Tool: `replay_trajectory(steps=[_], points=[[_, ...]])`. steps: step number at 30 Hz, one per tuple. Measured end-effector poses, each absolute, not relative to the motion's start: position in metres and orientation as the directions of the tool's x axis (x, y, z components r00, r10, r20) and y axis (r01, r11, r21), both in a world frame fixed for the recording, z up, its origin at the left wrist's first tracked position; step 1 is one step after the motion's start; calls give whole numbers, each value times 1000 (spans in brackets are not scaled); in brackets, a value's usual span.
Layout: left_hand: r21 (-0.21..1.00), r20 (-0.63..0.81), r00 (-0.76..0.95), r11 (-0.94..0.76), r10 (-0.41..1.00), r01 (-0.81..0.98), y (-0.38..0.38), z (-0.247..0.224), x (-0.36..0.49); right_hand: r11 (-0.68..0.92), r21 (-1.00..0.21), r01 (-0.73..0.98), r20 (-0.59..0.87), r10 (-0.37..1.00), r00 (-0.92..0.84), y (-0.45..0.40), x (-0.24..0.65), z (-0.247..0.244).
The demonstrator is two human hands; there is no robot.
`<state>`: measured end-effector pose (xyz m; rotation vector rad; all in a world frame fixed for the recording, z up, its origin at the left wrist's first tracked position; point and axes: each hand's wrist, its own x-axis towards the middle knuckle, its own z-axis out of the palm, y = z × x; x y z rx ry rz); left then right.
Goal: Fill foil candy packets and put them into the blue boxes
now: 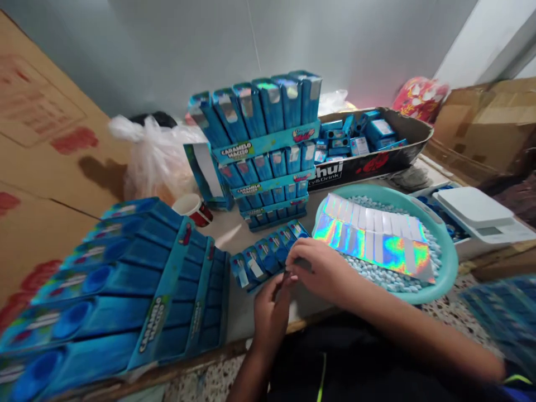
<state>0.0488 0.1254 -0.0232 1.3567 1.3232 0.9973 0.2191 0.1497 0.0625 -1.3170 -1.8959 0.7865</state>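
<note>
My left hand and my right hand meet near the table's front edge. Both have closed fingers, pinched together; whatever is between the fingertips is too small and hidden to make out. Just beyond them lies a row of small blue candy boxes, with a pale strip on some of them. To the right of my right hand, a sheet of shiny holographic stickers rests on light blue candies in a turquoise basin.
Stacked blue display trays stand behind; more blue boxes fill the left. A red paper cup, a plastic bag, a black carton of blue boxes, a white scale and cardboard boxes surround the work area.
</note>
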Motion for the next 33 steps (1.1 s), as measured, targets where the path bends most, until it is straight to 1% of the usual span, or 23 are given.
replay_trajectory(steps=[2,5,8,12,15,18,21,25,30,33], points=[[980,-83,51,72,995,188,123,-23,54,309,-744,592,149,941,-304,154,223,74],[987,-107,13,104,994,123,122,-22,62,330,-703,630,100,923,-372,170,226,87],[982,-189,-13,189,982,19,123,-30,69,361,-705,611,76,894,-442,193,221,93],[940,-301,-22,292,953,-177,125,-46,69,358,-716,599,13,865,-501,215,208,89],[899,-309,-26,283,951,-335,122,-52,63,368,-728,579,-12,837,-548,221,202,82],[872,-267,-48,220,963,-437,117,-51,56,364,-746,557,-45,808,-588,221,204,76],[877,-229,-74,173,970,-448,114,-49,54,356,-738,573,-79,798,-597,221,209,72],[907,-289,-165,214,943,-363,119,-51,62,355,-745,564,-75,796,-600,224,210,66],[907,-307,-130,248,943,-341,128,-56,68,350,-777,523,-59,787,-614,232,208,60],[909,-307,-155,241,939,-341,130,-58,65,341,-777,530,-75,785,-615,240,204,58]])
